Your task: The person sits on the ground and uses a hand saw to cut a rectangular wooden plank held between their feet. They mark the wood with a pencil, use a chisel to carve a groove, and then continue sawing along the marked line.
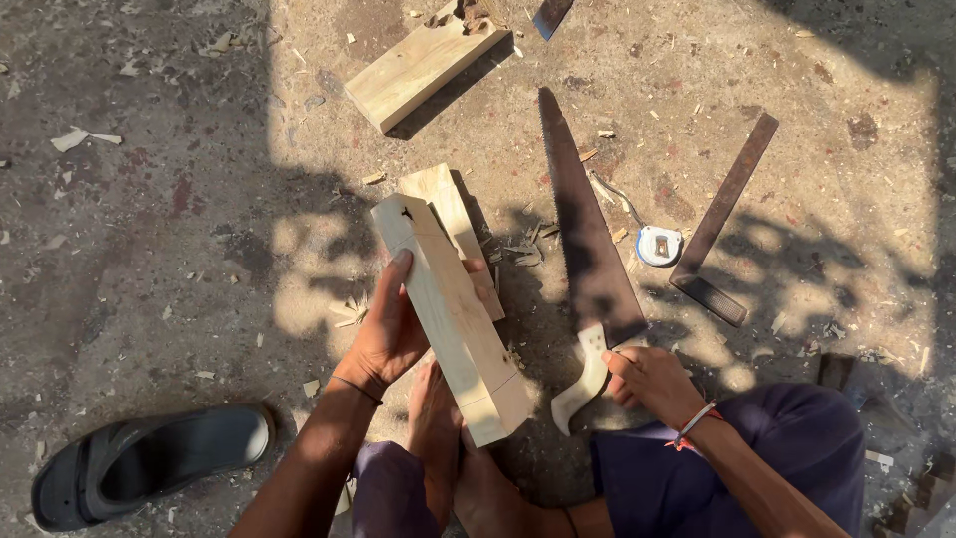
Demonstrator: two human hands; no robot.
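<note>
My bare foot (435, 418) props the pale squared wooden block (453, 319); my left hand (386, 334) wraps it, my right hand (642, 379) closes on the rusty handsaw (583, 259) (handle only). Best keep the block braced steady.

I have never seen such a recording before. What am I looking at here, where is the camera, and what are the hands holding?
The camera sits on a person's head and looks down at their own two bare hands. The person sits on a dusty ground strewn with wood chips. The left hand steadies a pale wooden block. The right hand touches the handle of a hand saw. Nearby lie a tape measure, a metal square, another wooden plank and a dark sandal.
</note>
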